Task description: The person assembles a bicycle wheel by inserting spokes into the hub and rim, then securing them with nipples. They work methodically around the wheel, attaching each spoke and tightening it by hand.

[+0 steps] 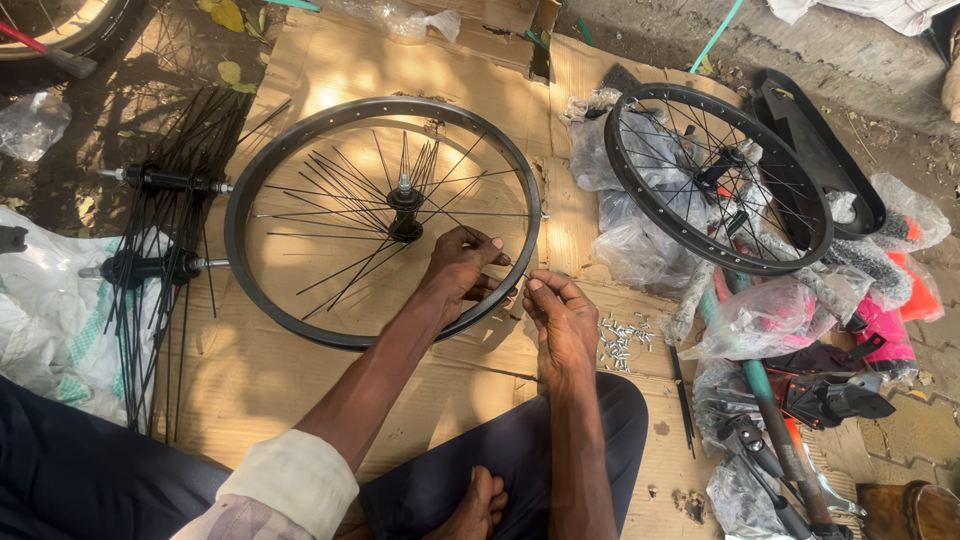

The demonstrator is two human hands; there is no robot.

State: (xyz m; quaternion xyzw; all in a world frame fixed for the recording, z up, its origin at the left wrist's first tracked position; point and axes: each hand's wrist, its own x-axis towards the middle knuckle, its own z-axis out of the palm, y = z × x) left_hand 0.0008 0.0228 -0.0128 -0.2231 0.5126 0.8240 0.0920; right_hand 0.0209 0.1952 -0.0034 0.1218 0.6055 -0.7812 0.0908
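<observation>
rim | spoke in left-hand fingers (inside rim) | right hand just outside

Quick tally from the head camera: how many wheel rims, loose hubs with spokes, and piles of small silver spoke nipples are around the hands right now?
Wheel rims: 2, one at the hands, one on the bags
Loose hubs with spokes: 2, upper, lower
Nipple piles: 1
Total: 5
A third wheel at the top left corner is cut off, not counted.

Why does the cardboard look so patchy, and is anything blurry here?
Head view: dappled sunlight falls on the cardboard, bright by the black rim, with soft shade between; both hands, left hand and right hand, look sharp; straight edges bow toward the frame's corners.
</observation>
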